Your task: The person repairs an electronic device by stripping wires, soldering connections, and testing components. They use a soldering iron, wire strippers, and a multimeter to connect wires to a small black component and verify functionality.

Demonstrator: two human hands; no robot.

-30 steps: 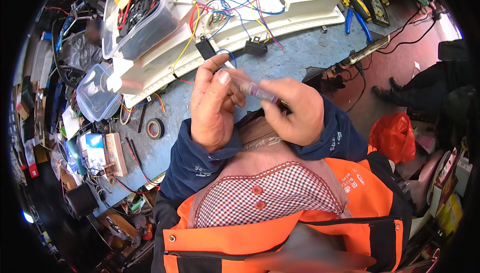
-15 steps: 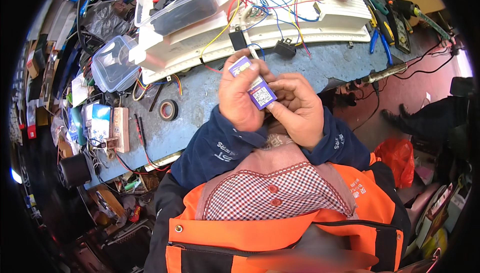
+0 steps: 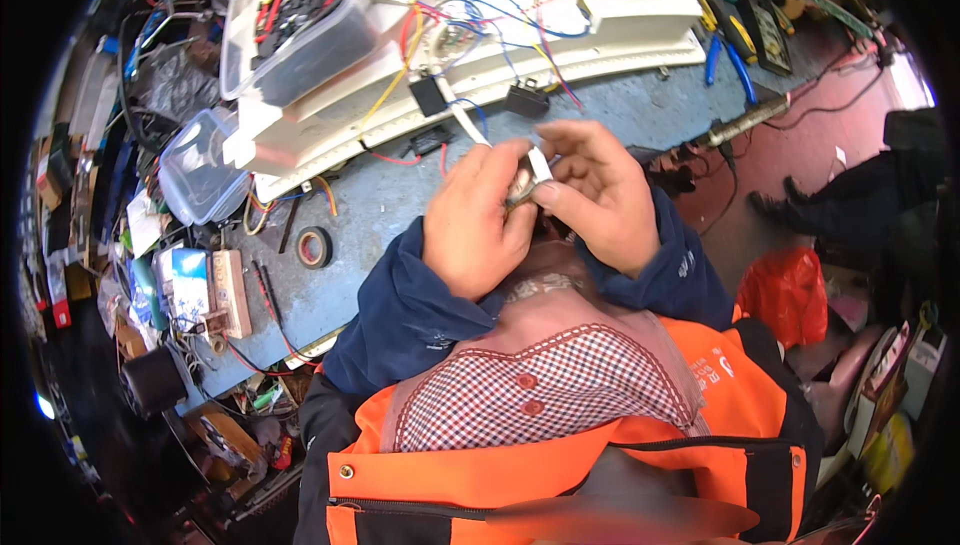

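Note:
Both hands meet in front of my chest, over the near edge of the blue-topped bench [image 3: 385, 210]. Between them is a small packet [image 3: 541, 165], of which a narrow white side shows. My left hand [image 3: 472, 220] is closed round its left part, back of the hand upward. My right hand [image 3: 607, 200] pinches the right side with thumb and curled fingers. Something greyish by the left fingertips is too blurred to name. Beyond the hands, a white plastic housing [image 3: 610, 55] carries loose coloured wires [image 3: 490, 17], with a black box-shaped module [image 3: 428, 96] and another black module [image 3: 527, 98] at its near edge.
A clear tub [image 3: 310, 65] of black and red parts stands on the housing. A clear plastic container [image 3: 203, 170], black tape roll [image 3: 314, 247] and red-black leads [image 3: 270, 310] lie leftward. Blue-handled pliers [image 3: 732, 67] lie right; a red bag [image 3: 785, 295] sits below.
The packet has turned from its purple printed face to a narrow white side. My left hand has rolled over, its back now upward. The whole view has shifted slightly.

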